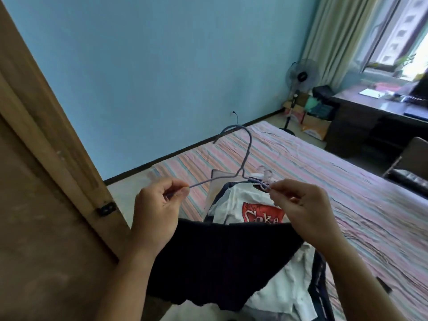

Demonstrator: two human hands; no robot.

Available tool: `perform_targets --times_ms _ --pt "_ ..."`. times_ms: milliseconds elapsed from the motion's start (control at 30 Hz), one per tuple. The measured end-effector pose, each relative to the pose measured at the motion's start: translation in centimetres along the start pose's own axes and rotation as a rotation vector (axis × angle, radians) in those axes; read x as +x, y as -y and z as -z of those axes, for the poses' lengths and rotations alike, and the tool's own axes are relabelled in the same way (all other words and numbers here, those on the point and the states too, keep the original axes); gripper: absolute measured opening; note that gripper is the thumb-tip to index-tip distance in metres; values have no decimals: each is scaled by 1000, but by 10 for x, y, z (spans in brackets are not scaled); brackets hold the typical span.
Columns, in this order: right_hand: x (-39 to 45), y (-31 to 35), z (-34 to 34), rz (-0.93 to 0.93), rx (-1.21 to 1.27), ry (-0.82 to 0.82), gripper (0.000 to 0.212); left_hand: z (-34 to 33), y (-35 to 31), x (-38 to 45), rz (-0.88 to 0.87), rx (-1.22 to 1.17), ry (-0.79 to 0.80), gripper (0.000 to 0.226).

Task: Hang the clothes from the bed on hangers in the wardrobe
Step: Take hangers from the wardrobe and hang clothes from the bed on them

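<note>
A thin blue wire hanger (240, 156) is held up over the bed, its hook pointing up and left. My left hand (157, 214) pinches its left end and my right hand (301, 212) pinches its right end. A dark navy garment (220, 262) hangs below both hands; how it sits on the hanger is hidden. Beneath it on the striped bed (324, 181) lies a pile of clothes, with a white shirt bearing a red logo (261, 212) on top. A clear plastic hanger (266, 173) lies behind the pile.
The brown wardrobe door (46, 158) stands at the left, close to my left arm. A standing fan (298, 89), boxes and a dark desk (370, 117) are at the far right under the window. A chair (410, 163) stands by the bed's right side.
</note>
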State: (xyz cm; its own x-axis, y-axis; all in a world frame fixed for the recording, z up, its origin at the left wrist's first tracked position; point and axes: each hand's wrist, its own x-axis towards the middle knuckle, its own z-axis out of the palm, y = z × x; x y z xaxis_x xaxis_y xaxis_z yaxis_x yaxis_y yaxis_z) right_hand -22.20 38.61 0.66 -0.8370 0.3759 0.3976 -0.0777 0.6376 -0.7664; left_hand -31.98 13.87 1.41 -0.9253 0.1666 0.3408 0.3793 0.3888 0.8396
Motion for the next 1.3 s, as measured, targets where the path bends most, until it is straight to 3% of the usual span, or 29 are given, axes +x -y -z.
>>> perform_targets --times_ms 267,567,833,1033,1200,1300 --pt "-24 -23 39 -67 -100 -89 25 -55 1 6 -31 -82 165 13" --pt "-12 -85 54 -163 -230 -157 15 -141 25 31 132 -245 321 13" --pt "44 -202 45 -330 -289 -69 12 -255 67 78 221 -111 428 9" --pt "100 -291 25 -412 -290 68 9 -331 112 125 317 -4 504 17" --pt "138 -370 1 -497 -330 90 14 -397 146 164 331 90 508 25" --pt "166 -415 -10 -564 -323 105 13 -440 165 189 305 149 519 13"
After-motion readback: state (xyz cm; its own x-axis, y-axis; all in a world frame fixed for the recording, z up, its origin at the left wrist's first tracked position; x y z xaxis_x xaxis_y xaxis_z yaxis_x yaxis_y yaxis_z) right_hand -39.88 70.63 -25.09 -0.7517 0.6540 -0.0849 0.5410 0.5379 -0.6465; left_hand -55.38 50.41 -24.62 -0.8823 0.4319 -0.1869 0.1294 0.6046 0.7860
